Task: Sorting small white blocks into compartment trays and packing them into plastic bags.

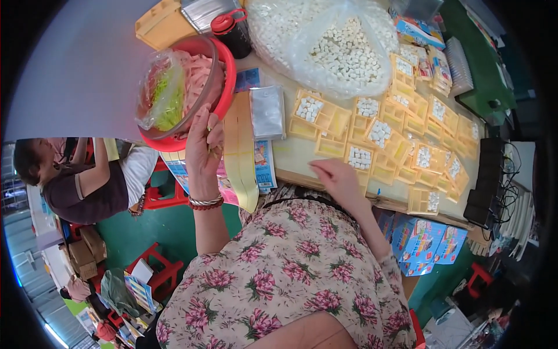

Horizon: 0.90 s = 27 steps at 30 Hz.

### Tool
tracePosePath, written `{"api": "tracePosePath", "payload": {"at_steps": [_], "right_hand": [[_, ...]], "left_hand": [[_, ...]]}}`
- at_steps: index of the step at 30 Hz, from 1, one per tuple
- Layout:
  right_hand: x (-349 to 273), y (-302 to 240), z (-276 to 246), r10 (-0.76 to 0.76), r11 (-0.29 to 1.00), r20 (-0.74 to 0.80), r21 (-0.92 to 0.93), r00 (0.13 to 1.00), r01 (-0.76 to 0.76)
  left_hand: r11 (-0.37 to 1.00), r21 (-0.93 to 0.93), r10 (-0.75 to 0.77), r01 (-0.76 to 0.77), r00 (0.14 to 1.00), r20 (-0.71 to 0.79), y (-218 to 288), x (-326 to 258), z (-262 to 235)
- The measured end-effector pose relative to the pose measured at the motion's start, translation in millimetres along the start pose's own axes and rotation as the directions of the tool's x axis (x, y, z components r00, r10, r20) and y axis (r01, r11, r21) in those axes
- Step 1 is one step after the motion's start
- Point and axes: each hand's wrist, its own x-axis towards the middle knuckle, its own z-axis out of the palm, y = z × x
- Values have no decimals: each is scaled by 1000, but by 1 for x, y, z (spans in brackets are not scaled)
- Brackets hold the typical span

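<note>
My left hand (204, 136) is at the near right rim of a red basin (231, 75), its fingers curled and closed; what they hold, if anything, is hidden. Nested in that basin is a dark see-through bowl (216, 51). Pink strips (200, 72) lie in it beside a clear bag of green strips (165, 99). Over the table's front edge, my right hand (337, 177) has its fingers bent and pressed together, and I cannot make out anything in them. Closest to it are yellow compartment trays (334, 119), several holding small white cubes (359, 157).
A large clear bag of white cubes (349, 55) fills the back of the table. A dark bottle with a red lid (232, 35), a stack of silvery sheets (267, 113) and a yellow strip (239, 151) lie around the basin. Blue boxes (418, 244) stand below right. Another person (81, 180) sits at left.
</note>
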Motion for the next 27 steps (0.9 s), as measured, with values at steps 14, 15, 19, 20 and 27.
{"api": "tracePosePath", "payload": {"at_steps": [14, 15, 19, 20, 27], "right_hand": [[63, 1, 100, -112, 751, 517, -515, 848, 413], [63, 2, 101, -116, 748, 521, -515, 846, 419], [62, 2, 91, -11, 749, 592, -529, 806, 398], [63, 1, 85, -10, 780, 612, -491, 791, 389], [71, -33, 21, 11, 818, 599, -466, 801, 337]], "left_hand": [[963, 105, 258, -249, 963, -76, 68, 7, -8], [907, 217, 388, -360, 916, -104, 83, 16, -2], [780, 427, 561, -457, 814, -153, 140, 72, -12], [751, 469, 563, -465, 822, -87, 155, 87, -29], [452, 891, 329, -29, 935, -136, 193, 122, -55]]}}
